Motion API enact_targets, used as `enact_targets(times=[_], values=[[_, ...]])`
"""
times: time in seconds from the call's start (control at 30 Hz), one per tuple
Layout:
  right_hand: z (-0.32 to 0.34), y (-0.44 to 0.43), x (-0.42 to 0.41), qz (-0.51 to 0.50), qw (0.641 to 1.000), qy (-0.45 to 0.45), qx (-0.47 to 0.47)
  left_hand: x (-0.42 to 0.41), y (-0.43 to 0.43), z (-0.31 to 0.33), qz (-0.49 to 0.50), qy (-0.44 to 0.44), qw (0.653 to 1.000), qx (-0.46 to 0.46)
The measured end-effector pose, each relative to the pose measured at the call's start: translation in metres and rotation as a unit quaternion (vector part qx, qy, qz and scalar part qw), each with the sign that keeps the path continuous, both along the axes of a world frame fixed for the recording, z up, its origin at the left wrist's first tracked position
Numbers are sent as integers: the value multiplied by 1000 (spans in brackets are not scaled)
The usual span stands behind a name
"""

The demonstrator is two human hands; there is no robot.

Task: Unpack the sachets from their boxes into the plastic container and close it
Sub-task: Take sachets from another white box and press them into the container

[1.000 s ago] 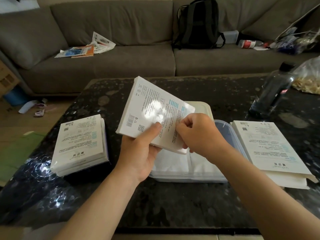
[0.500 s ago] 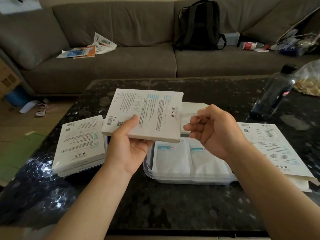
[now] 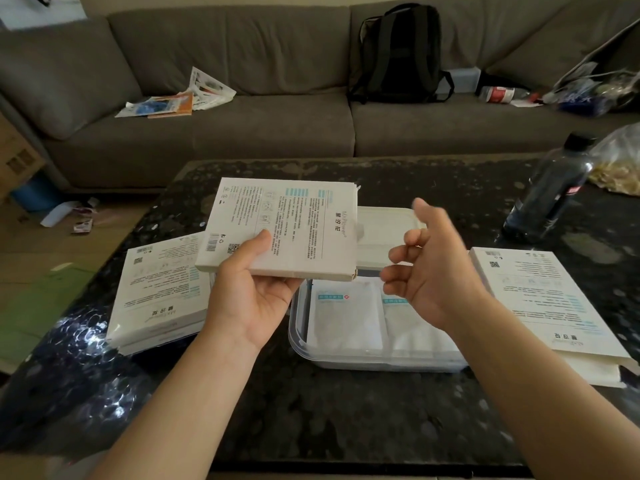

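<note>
My left hand (image 3: 249, 292) holds a flat white printed box (image 3: 294, 226) level above the table, its right end torn open. Just right of that end, my right hand (image 3: 433, 268) hovers with fingers apart and nothing in it. Below both hands sits the clear plastic container (image 3: 298, 337), with white sachets (image 3: 344, 317) lying flat inside. Its white lid (image 3: 384, 230) lies behind it, partly hidden by the box. Another white box (image 3: 159, 292) rests at the left, and one more (image 3: 543, 303) at the right.
The dark speckled table (image 3: 346, 410) carries a dark bottle (image 3: 550, 192) and a plastic bag of snacks (image 3: 620, 164) at the far right. Behind stands a grey sofa (image 3: 242, 129) with papers, a black backpack (image 3: 401, 53) and clutter.
The box went from tilted to level in my left hand. My right hand left the box's end, drew away to the right and opened its fingers.
</note>
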State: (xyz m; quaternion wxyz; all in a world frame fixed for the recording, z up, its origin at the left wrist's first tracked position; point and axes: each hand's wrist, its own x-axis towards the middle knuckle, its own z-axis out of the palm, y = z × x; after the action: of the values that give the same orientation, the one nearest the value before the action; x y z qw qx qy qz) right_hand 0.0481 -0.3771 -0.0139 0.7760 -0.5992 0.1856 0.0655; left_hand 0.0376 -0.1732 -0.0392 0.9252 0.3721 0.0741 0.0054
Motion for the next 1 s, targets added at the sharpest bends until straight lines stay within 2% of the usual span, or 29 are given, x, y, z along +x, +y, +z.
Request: enact_targets(times=[0.07,0.1,0.17,0.33,0.53,0.6,0.7,0.77,0.8,0.87,0.9,0.93,1.0], values=[[-2,9,-1,77,993,-17,-89,-1,-1,2,-2,-4,1000,0],[-4,13,-2,118,988,-26,-99,-2,-2,2,-5,-6,1000,-1],[-8,17,-4,158,986,-35,-47,-3,-4,3,-11,-10,1000,2],[-8,10,-5,178,977,-63,96,-3,-6,3,-26,-15,1000,1],[-10,3,-5,182,965,-60,177,-2,-2,1,-13,-1,999,-31],[-7,2,-5,190,966,-55,169,-2,-1,0,-12,6,999,-35],[-5,4,-4,157,985,-42,63,-2,0,0,-14,9,999,-33],[-7,6,-2,100,985,-64,-127,-2,0,0,-14,7,999,-31],[-9,6,-1,72,959,-93,-259,-2,0,0,-14,6,1000,-27],[-13,7,-2,51,865,-180,-465,-1,-1,-1,-17,8,1000,-20],[-13,8,-3,56,827,-216,-516,-1,-2,-1,-21,10,1000,-16],[-12,8,-5,70,804,-238,-540,-1,-3,-2,-23,11,1000,-13],[-10,6,-5,101,796,-254,-541,-1,-4,-2,-25,12,1000,-9]])
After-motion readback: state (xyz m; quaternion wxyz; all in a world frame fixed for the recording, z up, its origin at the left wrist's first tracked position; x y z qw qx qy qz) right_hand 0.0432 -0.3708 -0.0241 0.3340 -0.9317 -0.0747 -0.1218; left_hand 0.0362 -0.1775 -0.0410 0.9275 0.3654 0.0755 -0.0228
